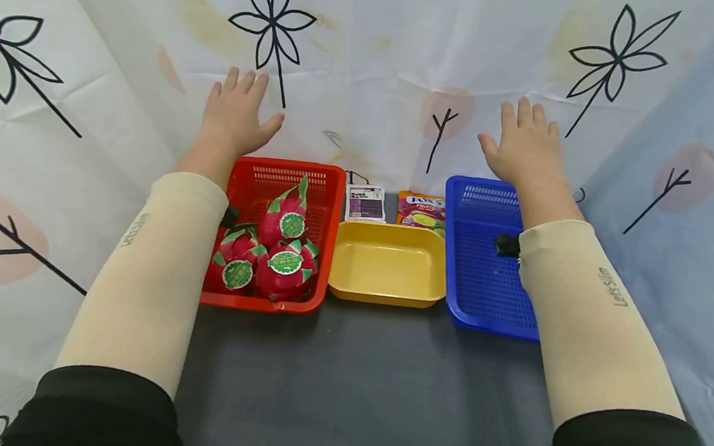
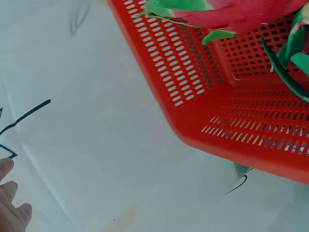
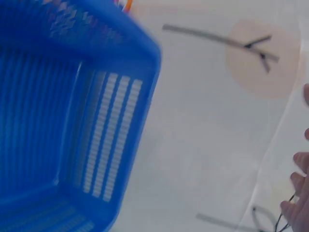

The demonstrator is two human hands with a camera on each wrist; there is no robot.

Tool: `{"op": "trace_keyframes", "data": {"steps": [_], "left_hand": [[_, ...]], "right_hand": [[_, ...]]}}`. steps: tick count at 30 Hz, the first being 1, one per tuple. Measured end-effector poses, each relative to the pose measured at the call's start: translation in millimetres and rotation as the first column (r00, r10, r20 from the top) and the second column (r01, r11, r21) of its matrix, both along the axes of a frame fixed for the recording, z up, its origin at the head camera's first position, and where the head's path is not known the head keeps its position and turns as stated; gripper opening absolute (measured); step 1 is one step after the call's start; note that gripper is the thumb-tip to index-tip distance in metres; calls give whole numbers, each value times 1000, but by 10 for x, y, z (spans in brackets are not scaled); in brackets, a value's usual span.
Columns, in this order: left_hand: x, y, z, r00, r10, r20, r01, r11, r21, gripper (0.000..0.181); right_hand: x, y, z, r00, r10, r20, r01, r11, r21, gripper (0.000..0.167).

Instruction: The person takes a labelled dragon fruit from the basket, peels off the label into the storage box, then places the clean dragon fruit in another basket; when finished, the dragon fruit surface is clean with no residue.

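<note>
**Two open hands beyond a red basket, a yellow tray and a blue basket**

In the head view we see the person's left hand (image 1: 234, 114) and right hand (image 1: 526, 146) extended, both open, with fingers straight and slightly spread and thumbs turned inward. Each appears against the patterned white cloth (image 1: 379, 48); we cannot tell whether the fingertips touch it. Beige sleeves (image 1: 148, 275) cover the forearms, meeting dark upper sleeves (image 1: 98, 413).

On the grey desk (image 1: 368, 387) we find three containers in a row. At left, the red basket (image 1: 333, 242) holds three dragon fruits (image 1: 275, 287), two in front and one behind, each bearing a green-and-white sticker (image 1: 285, 262). At centre lies the yellow tray (image 1: 390, 261), between the two baskets. At right is the blue basket (image 1: 475, 290), partly hidden by the right forearm. Behind the tray we note a white-and-purple packet (image 1: 366, 204) and, to its right, an orange packet (image 1: 422, 211) marked "FOX'S".

In the left wrist view, the left fingertips show at the lower corner, apart from the red basket. In the right wrist view, the right fingertips lie well apart from the blue basket.
</note>
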State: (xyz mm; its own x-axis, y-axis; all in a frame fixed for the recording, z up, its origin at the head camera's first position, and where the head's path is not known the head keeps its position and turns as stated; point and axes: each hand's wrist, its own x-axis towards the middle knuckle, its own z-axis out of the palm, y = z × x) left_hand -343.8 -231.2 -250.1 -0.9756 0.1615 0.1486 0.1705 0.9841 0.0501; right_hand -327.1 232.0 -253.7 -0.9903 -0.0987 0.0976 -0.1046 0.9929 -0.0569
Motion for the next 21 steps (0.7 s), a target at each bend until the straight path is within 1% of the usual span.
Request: {"op": "trace_keyframes", "data": {"steps": [3,7,12,15,17,19,21], "left_hand": [[60,-18,51,999,-13,-31,13,1000,9,79],[177,-68,86,997,-20,-73,21,1000,14,77],[351,-93,88,990,-47,-132,55,997,57,76],[470,-94,72,985,-64,-163,79,993,87,75],[555,-95,57,978,-75,-195,98,988,115,74],[645,-100,37,969,-81,-233,118,982,150,72],[738,-104,10,953,-95,-288,152,971,182,70]], "right_hand": [[6,-120,10,999,39,-14,-39,999,-17,78],[55,-247,17,994,100,-44,-102,993,-54,78],[183,-439,18,984,169,-58,-175,977,-119,78],[285,-591,4,973,222,-62,-229,963,-144,77],[371,-691,-16,964,256,-68,-264,950,-166,75],[464,-775,-38,954,289,-81,-300,932,-206,74],[563,-840,-56,945,314,-90,-327,912,-247,72]]}}
